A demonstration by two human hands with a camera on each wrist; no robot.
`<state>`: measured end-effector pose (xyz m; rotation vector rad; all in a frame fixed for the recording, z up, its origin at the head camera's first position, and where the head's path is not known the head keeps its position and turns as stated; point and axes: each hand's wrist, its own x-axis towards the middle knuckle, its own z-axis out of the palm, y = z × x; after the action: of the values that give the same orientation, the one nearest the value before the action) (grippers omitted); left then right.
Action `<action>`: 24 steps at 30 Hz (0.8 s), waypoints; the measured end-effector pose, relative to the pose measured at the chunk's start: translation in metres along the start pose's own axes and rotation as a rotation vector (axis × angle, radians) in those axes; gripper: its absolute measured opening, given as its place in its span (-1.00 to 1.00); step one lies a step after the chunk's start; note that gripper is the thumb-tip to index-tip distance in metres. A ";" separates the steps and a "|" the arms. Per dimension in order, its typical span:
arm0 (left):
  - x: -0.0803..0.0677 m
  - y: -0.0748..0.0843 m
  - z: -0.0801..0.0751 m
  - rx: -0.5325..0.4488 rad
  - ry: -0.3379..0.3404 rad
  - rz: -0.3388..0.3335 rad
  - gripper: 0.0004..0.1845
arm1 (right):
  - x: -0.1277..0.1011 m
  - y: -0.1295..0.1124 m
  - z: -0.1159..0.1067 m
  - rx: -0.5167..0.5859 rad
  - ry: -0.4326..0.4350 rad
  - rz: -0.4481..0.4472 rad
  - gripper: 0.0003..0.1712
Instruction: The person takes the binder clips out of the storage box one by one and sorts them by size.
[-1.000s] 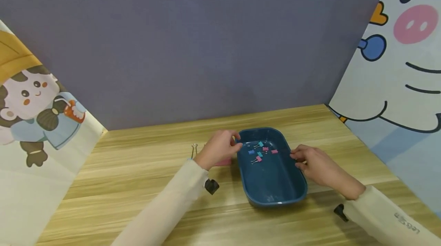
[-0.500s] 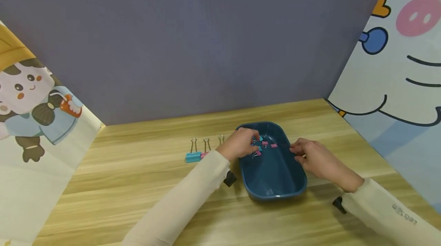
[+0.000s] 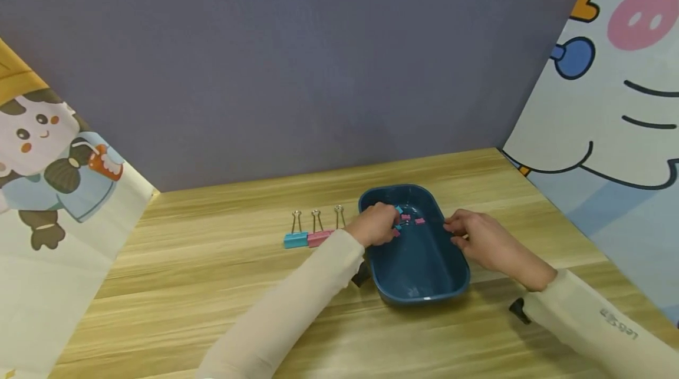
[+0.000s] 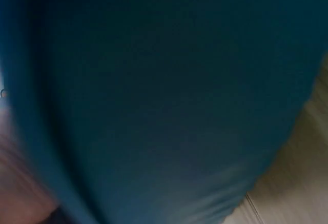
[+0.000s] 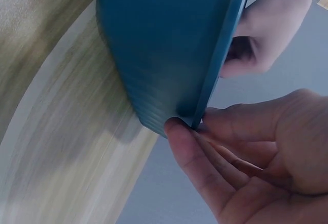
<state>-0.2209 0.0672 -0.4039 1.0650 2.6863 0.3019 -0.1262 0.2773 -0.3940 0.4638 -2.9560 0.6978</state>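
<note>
A dark blue tray [image 3: 419,267] stands on the wooden table [image 3: 212,284]. At its far end lie several small binder clips, among them a pink one [image 3: 420,221] and a cyan one [image 3: 399,209]. My left hand [image 3: 378,224] reaches over the left rim with its fingers curled down among those clips; whether it holds one is hidden. My right hand [image 3: 469,234] grips the tray's right rim. In the right wrist view its thumb and fingers [image 5: 205,147] pinch the tray's rim [image 5: 220,60], and my left hand [image 5: 266,29] shows beyond. The left wrist view is a blur of tray [image 4: 164,101].
Left of the tray a row of binder clips lies on the table: a blue one [image 3: 295,240], a pink one [image 3: 318,237], and a third [image 3: 339,214] partly behind my left wrist. Cartoon panels stand at both sides, and a grey wall [image 3: 297,72] at the back.
My left hand has left the row of clips on the table, crossed the tray's left rim and dipped in among the small clips. The right hand has stayed on the right rim.
</note>
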 end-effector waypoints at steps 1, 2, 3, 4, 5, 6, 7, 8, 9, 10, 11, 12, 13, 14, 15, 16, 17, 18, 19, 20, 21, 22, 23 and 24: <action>0.001 0.001 0.000 0.010 0.004 -0.014 -0.79 | 0.000 0.000 0.000 0.001 0.000 0.001 -0.75; 0.003 0.002 0.001 0.018 0.010 -0.028 -0.81 | 0.001 0.000 0.000 0.002 -0.001 0.002 -0.75; 0.004 0.003 0.001 0.030 0.016 -0.044 -0.82 | 0.001 -0.001 -0.001 0.002 -0.001 0.002 -0.75; 0.005 0.004 0.002 0.036 0.021 -0.060 -0.83 | 0.002 -0.001 -0.001 0.003 -0.001 0.002 -0.75; 0.006 0.004 0.003 0.048 0.026 -0.071 -0.84 | 0.002 -0.001 -0.001 0.005 -0.001 0.004 -0.74; 0.007 0.004 0.004 0.056 0.029 -0.082 -0.84 | 0.002 -0.001 -0.001 0.005 0.000 0.004 -0.74; 0.008 0.004 0.005 0.068 0.033 -0.091 -0.84 | 0.002 -0.001 -0.001 0.003 -0.001 0.004 -0.74; 0.008 0.005 0.006 0.077 0.035 -0.096 -0.83 | 0.002 -0.001 -0.001 0.002 -0.004 0.005 -0.74; 0.009 0.005 0.007 0.089 0.036 -0.099 -0.84 | 0.002 -0.002 -0.001 -0.001 -0.006 0.007 -0.73; 0.009 0.005 0.009 0.101 0.041 -0.098 -0.85 | 0.002 -0.002 -0.001 -0.003 -0.008 0.007 -0.73; 0.009 0.005 0.010 0.111 0.045 -0.099 -0.86 | 0.002 -0.002 -0.001 -0.003 -0.009 0.007 -0.74; 0.010 0.005 0.012 0.119 0.050 -0.100 -0.87 | 0.001 -0.003 -0.001 -0.005 -0.009 0.007 -0.74; 0.010 0.005 0.013 0.126 0.056 -0.099 -0.88 | 0.001 -0.003 -0.001 -0.006 -0.010 0.007 -0.74; 0.010 0.005 0.014 0.127 0.061 -0.097 -0.88 | 0.001 -0.003 0.000 -0.006 -0.009 0.008 -0.74; 0.011 0.004 0.014 0.131 0.065 -0.093 -0.89 | 0.001 -0.003 0.000 -0.005 -0.006 0.008 -0.74; 0.011 0.004 0.015 0.131 0.068 -0.091 -0.90 | 0.001 -0.003 0.000 -0.006 -0.003 0.006 -0.74; 0.011 0.004 0.016 0.129 0.068 -0.086 -0.90 | 0.000 -0.003 0.000 -0.006 -0.002 0.007 -0.74; 0.012 0.004 0.016 0.128 0.067 -0.082 -0.91 | 0.000 -0.002 0.000 -0.007 -0.003 0.007 -0.74; 0.011 0.004 0.016 0.126 0.064 -0.075 -0.91 | 0.000 -0.002 0.000 -0.006 -0.005 0.007 -0.74; 0.011 0.004 0.016 0.125 0.061 -0.069 -0.90 | 0.000 -0.001 0.000 -0.007 -0.008 0.008 -0.74; 0.011 0.004 0.016 0.124 0.058 -0.062 -0.88 | 0.000 -0.001 0.001 -0.007 -0.011 0.008 -0.74; 0.011 0.004 0.016 0.127 0.057 -0.053 -0.85 | 0.000 0.000 0.001 -0.008 -0.015 0.009 -0.73; 0.011 0.004 0.016 0.128 0.055 -0.044 -0.82 | 0.000 0.000 0.001 -0.008 -0.019 0.009 -0.73; 0.011 0.004 0.016 0.129 0.050 -0.035 -0.78 | -0.001 0.000 0.001 -0.008 -0.021 0.010 -0.73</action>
<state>-0.2209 0.0795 -0.4197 1.0570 2.7989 0.1530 -0.1257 0.2773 -0.3945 0.4585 -2.9813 0.6856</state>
